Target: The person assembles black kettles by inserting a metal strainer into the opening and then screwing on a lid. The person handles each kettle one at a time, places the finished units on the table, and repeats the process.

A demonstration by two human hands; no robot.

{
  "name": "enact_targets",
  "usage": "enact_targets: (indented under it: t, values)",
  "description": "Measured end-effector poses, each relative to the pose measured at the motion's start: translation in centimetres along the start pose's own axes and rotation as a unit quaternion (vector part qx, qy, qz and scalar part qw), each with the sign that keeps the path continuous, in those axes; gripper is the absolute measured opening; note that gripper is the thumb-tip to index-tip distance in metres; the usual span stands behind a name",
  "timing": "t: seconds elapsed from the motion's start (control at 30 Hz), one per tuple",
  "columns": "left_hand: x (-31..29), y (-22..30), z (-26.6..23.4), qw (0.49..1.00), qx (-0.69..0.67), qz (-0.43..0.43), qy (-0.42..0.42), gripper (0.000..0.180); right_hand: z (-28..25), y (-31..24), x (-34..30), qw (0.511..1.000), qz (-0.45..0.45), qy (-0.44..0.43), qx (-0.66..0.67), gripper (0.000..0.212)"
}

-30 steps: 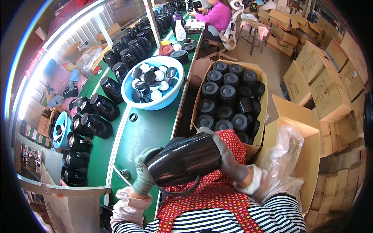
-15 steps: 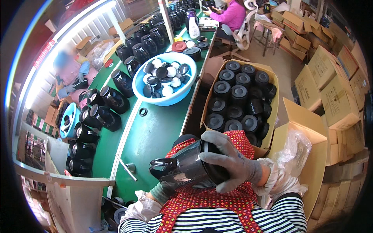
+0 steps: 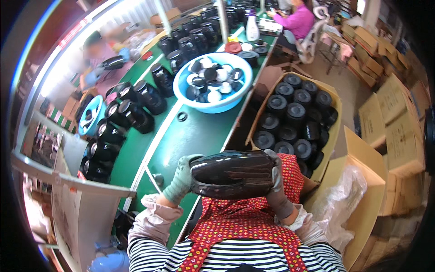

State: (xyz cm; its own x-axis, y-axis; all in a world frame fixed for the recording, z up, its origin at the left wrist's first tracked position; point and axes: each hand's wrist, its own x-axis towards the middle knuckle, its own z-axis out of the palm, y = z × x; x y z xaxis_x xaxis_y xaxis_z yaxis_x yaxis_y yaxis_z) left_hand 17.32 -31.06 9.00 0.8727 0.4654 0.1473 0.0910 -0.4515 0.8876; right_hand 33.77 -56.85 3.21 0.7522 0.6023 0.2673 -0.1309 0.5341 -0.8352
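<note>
A glossy black jug (image 3: 233,174) lies sideways in front of my lap, held between both gloved hands. My left hand (image 3: 181,179), in a grey-green glove, is closed round its left end. My right hand (image 3: 278,190), in a grey glove, grips its right end; some of its fingers are hidden behind the jug. Below it is my red patterned apron (image 3: 244,213). Past the jug, the green workbench (image 3: 195,138) carries a small black ring (image 3: 182,116) and a light blue basin (image 3: 213,106) of black and white round caps.
To the right stands an open carton (image 3: 333,136) packed with black lidded cylinders. Nearer is another open box (image 3: 367,156) with clear plastic wrap (image 3: 340,199). Several black jugs (image 3: 136,115) line the bench's left side. A person (image 3: 106,61) works across the bench; another in pink (image 3: 297,20) sits farther off.
The jug has turned to lie level across me. My right hand has moved from its open end to grip its right end; my left hand has come up to the other end.
</note>
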Motion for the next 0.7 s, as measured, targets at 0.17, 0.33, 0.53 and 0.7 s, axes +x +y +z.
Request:
enact_targets:
  t: [0.17,0.33,0.53,0.7]
  values:
    - [4.1,9.3,-1.9,0.923,0.366,0.026,-0.112,0.045,1.1,-2.9,2.4,0.937,-0.039,-0.118,-0.325,0.061]
    - [3.4,10.3,-2.0,0.957,0.241,0.093,-0.128,0.068,5.7,-7.7,5.9,0.849,-0.118,-0.358,-0.369,0.079]
    - [-1.0,9.0,-4.3,0.981,0.095,0.115,-0.121,0.092,4.3,-9.5,6.6,0.810,-0.085,-0.391,-0.428,0.081]
    - [-3.1,7.9,0.9,0.969,0.175,0.122,-0.124,0.096,5.5,-10.7,7.6,0.775,-0.056,-0.428,-0.461,0.066]
